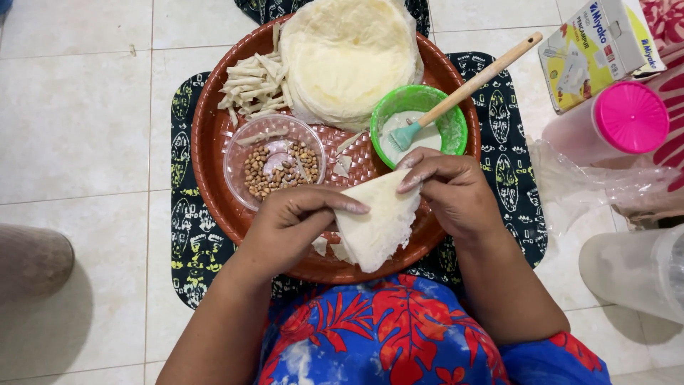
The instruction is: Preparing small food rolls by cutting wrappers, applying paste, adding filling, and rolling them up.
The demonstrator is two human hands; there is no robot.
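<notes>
A: Status on the wrapper?

B: Thin pale wrapper sheet, cream-white, folded into a rough triangle or cone shape. Point faces down toward the person's lap, wider edge up. Surface is smooth, slightly translucent at the edges. It sits over the near rim of the round woven brown tray, between both hands.

A: Hands?

B: Left hand is curled mostly closed, fingers pinching the wrapper's left edge, index finger lying flat across the fold. Right hand is also partly closed, fingertips pressing on the upper right corner of the sheet, thumb hidden under it. Both have hold of the same sheet.

A: What else is on the tray?

B: Stack of round wrappers at the far side, same pale colour. Pile of pale cut sticks just left of that stack, touching it. Clear plastic bowl with brown peanuts, near the left hand. Green bowl with white paste, just beyond the right hand; a brush with a wooden handle and teal bristles rests in it, handle angled out to the upper right.

A: Under the tray?

B: Dark patterned cloth on a pale tiled floor.

A: Off-tray?

B: Right side: container with a pink lid, a cardboard box behind it, crumpled clear plastic.
</notes>
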